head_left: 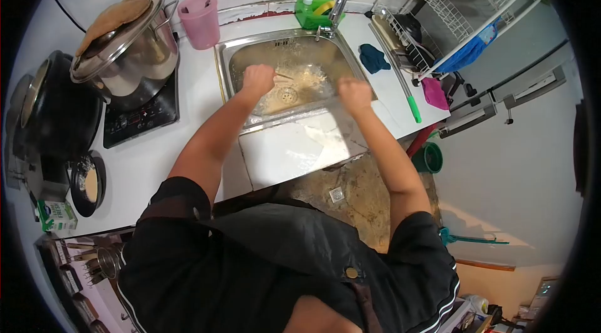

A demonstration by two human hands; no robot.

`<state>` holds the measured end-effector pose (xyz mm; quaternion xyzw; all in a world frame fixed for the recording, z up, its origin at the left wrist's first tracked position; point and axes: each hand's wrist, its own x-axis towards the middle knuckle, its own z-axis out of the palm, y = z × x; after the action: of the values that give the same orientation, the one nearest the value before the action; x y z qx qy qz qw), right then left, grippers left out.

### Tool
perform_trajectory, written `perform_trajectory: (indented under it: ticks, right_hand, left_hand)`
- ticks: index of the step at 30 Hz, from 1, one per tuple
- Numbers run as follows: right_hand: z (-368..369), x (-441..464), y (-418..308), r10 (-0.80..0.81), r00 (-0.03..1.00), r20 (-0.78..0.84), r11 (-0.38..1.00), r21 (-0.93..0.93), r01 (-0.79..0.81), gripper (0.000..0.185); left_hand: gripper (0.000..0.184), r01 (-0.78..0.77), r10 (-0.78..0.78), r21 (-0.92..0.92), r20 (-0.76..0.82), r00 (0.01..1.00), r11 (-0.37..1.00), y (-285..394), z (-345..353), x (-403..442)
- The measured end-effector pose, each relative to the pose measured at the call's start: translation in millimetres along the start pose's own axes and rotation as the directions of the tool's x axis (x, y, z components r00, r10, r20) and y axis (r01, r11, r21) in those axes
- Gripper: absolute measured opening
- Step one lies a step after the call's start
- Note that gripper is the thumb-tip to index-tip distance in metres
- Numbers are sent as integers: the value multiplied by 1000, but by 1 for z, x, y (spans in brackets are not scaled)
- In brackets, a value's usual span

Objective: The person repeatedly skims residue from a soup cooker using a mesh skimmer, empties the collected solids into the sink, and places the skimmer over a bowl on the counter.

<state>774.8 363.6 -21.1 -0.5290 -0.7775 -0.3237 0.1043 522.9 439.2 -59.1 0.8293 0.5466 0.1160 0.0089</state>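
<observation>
Two hands appear curled, left hand (258,81) at the drain's (287,96) ten o'clock, right hand (355,94) at three; closure and hold I cannot tell; working low should limit splashes.

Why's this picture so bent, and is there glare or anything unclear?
Head view: probably a wide lens, since edges bow and corners go black; glare whitens the counter in front of the sink; the steel pot shines; the thin thing by the left hand is too small to identify.
</observation>
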Motion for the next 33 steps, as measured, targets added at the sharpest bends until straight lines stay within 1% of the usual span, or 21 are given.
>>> perform_trajectory:
  ticks: [1, 2, 5, 6, 8, 9, 10, 11, 12, 14, 15, 18, 19, 20, 22, 23, 25, 27, 29, 32, 33]
  right_hand:
    - [3, -4, -6, -182, 983, 30, 982, 51, 180, 5]
    - [4, -4, -6, -181, 983, 30, 982, 53, 180, 5]
    - [5, 3, 9, 139, 990, -34, 989, 50, -137, 6]
    - [5, 3, 8, 133, 991, -32, 990, 54, -131, 6]
    - [4, 1, 6, 282, 959, 2, 959, -17, -282, 5]
    - [6, -3, 0, 280, 960, 2, 960, -14, -280, 5]
    - [10, -9, -10, 45, 999, 14, 997, 61, -46, 4]
    - [9, -12, -16, -192, 981, 7, 973, 135, 189, 3]
    - [9, -13, -14, -195, 981, 6, 972, 134, 192, 3]
    - [6, -6, -3, 152, 988, -27, 985, 87, -149, 3]
    - [4, -2, 0, 246, 969, -12, 968, 60, -245, 3]
    - [6, -7, -8, 149, 988, 25, 988, 43, -150, 3]
    - [6, -8, -11, -3, 1000, -5, 986, 164, 4, 3]
    - [2, -9, -16, -8, 1000, -14, 987, 163, 10, 3]
    - [-9, -4, -23, 349, 931, 109, 920, 148, -362, 7]
    - [-14, 3, -21, 336, 937, 99, 925, 153, -348, 7]
    - [-25, 3, -11, 649, 679, 342, 661, 187, -727, 16]
    - [-18, -9, -1, 598, 548, 586, 364, 411, -836, 21]
    - [-6, -27, -11, 468, 621, 629, -77, 729, -681, 18]
    - [-56, -2, -45, 368, 607, 704, -273, 706, -654, 12]
    - [-72, 16, -65, 443, 632, 635, -271, 768, -581, 13]
  left_hand:
    - [12, -6, 6, -7, -21, 1000, 1000, -1, 1, 0]
    - [12, -6, 6, -6, -19, 1000, 1000, 0, 1, -1]
    - [14, 40, -40, -9, -12, 999, 999, 1, -3, 3]
    - [15, 46, -46, -10, 8, 999, 999, 1, -2, 0]
    - [16, 56, -56, -11, 32, 998, 998, 0, 2, -6]
    - [16, 65, -66, -35, -5, 998, 997, -1, 3, -5]
    - [16, 71, -74, -59, -44, 996, 996, -2, 3, -4]
    - [16, 72, -74, -57, -45, 996, 996, -2, 2, -4]
    - [15, 65, -67, -60, -15, 998, 996, -1, 1, -5]
    - [15, 73, -73, -70, 2, 997, 995, 1, -4, -3]
    - [15, 53, -53, -59, 1, 999, 997, 1, -6, -5]
    - [18, 45, -47, -62, -40, 998, 997, -3, -5, -6]
    - [21, 40, -46, -71, -88, 995, 997, -7, -6, -3]
    - [21, 45, -52, -69, -97, 994, 997, -9, -10, -3]
    - [23, 83, -89, -96, -63, 994, 992, -11, -17, -8]
    - [23, 96, -103, -96, -74, 992, 991, -14, -22, -12]
    - [24, 236, -256, -192, -91, 962, 953, -19, -31, -32]
    - [21, 273, -319, -256, -157, 935, 927, -29, -41, -64]
    - [19, 300, -423, -442, -211, 881, 846, -46, -48, -106]
    - [19, 298, -593, -746, -158, 789, 596, -83, -74, -185]
    - [18, 252, -615, -786, -197, 764, 565, -96, -87, -213]
